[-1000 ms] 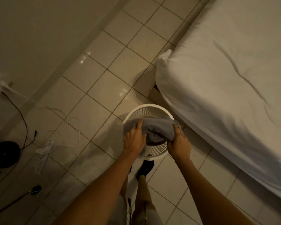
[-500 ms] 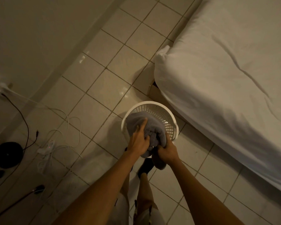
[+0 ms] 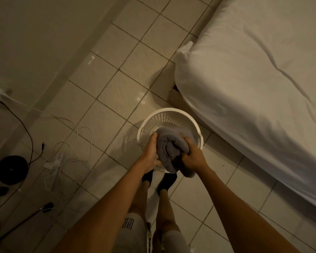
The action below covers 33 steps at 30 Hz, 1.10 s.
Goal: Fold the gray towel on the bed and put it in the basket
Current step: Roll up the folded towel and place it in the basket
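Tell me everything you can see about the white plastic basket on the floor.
The round white plastic laundry basket stands upright on the beige tiled floor, close beside the corner of the white-sheeted bed. Its walls are a lattice of small holes under a solid smooth rim. A bundled gray terry towel fills its near side and overhangs the near rim, held by the left hand and right hand.

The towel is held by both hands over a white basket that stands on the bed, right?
Not quite. The head view shows both hands, left and right, holding the towel over the white basket, but the basket stands on the tiled floor beside the bed.
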{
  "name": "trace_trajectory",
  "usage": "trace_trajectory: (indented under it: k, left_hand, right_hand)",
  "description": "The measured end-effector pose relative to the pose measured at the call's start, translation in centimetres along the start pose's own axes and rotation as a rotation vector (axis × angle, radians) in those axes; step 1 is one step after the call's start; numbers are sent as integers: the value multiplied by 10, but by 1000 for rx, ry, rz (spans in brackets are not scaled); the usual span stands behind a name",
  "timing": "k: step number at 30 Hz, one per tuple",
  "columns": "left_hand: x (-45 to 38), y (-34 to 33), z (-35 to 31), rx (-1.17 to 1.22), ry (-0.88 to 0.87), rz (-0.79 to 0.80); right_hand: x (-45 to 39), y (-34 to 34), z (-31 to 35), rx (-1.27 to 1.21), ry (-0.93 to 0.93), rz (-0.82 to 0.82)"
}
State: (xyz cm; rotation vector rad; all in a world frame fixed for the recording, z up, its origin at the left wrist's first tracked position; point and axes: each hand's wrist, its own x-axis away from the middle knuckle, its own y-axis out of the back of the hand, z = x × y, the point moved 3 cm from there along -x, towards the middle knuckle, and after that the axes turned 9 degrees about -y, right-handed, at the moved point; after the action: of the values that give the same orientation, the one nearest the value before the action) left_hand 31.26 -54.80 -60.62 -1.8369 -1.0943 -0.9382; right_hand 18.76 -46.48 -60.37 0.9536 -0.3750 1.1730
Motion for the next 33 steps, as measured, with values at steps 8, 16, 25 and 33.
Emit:
trace_trajectory:
  k: [8, 16, 25, 33]
  left_hand:
    - [-20, 21, -12, 100, 164, 117]
    - [-71, 50, 43, 366, 267, 161]
    - [-146, 84, 90, 458, 294, 114]
    - [-205, 67, 105, 566, 284, 161]
  right_hand:
    - [-8, 7, 16, 122, 78, 77]
    - [-40, -27, 2, 316, 57, 166]
    - [-90, -79, -44, -212, -230, 225]
    - [-136, -83, -67, 1, -95, 131]
